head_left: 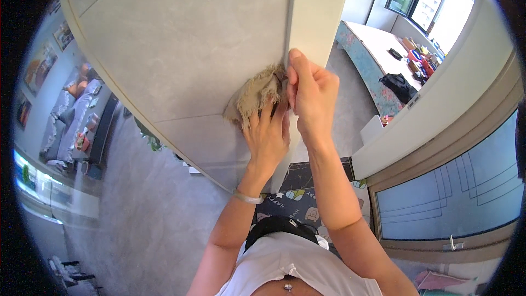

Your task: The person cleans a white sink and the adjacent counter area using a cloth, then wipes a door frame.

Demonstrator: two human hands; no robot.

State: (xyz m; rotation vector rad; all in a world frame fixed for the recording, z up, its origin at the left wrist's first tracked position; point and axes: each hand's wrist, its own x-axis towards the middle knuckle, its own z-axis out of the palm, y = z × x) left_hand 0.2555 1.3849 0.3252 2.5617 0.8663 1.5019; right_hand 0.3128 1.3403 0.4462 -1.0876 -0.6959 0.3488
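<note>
A frayed, beige-brown cloth (253, 97) lies bunched against the grey tiled wall (192, 38), beside a white door frame (315, 11). My left hand (267, 134), with a pale bangle on its wrist, holds the cloth to the wall; its fingertips go under the ragged edge. Just right of it, my right hand (312, 90) is closed in a pinch at the edge of the frame. Its fingertips are close to the cloth, but what lies between them is hidden.
Through the doorway stands a bed (372, 49) with boxes and a black bag on it. A glazed door (449, 186) is at right, and a patterned mat (296, 205) lies below my arms. Far left, past the wall's edge, is a sofa (71, 115).
</note>
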